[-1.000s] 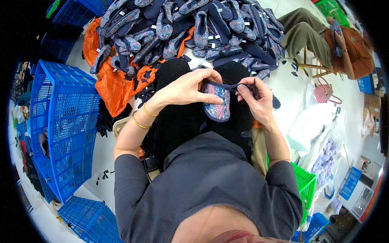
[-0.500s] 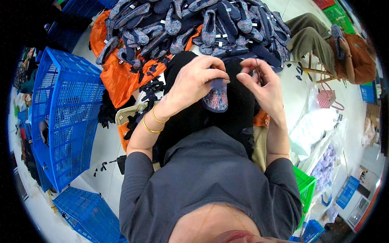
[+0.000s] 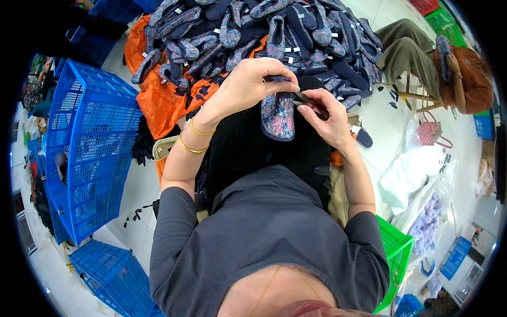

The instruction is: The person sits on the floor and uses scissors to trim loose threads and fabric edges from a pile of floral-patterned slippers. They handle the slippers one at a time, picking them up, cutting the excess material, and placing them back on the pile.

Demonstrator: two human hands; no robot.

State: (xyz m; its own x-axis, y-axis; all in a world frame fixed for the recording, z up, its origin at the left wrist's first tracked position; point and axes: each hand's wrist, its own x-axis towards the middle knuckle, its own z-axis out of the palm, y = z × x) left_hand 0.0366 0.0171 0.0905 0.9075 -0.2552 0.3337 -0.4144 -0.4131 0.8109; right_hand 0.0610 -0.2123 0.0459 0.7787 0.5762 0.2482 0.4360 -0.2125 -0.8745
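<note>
Slipper point(image 3: 278, 117), patterned fabric in blue-grey with pink flecks, dark-edged, is held at upper centre of the frame, above a black-clad lap.

Labels: small white rectangular tags are seen on many items of the slipper pile point(image 3: 264, 31), heaped across the upper centre on an orange sheet point(image 3: 158, 98). Print on the tags is too small to be made out.

Containers: a large blue lattice crate point(image 3: 84, 153) is placed at the left; a second blue crate point(image 3: 113, 277) is found at the lower left; a green crate point(image 3: 393, 259) is set at the lower right. A clear plastic bag point(image 3: 417, 179) with white contents is located at the right. A small pink-handled bag point(image 3: 430, 134) is noted just above it.

Left hand point(image 3: 248, 84): fingers are curled and closed over the slipper's upper edge, the item being gripped from above. Two gold bangles point(image 3: 194, 140) are worn at the wrist.

Right hand point(image 3: 327, 119): fingers are pinched together on a small dark tool point(image 3: 306, 100), its tip set against the slipper's right edge. The tool's kind cannot be told.

A second person point(image 3: 449, 68), seated, is recorded at the upper right.
</note>
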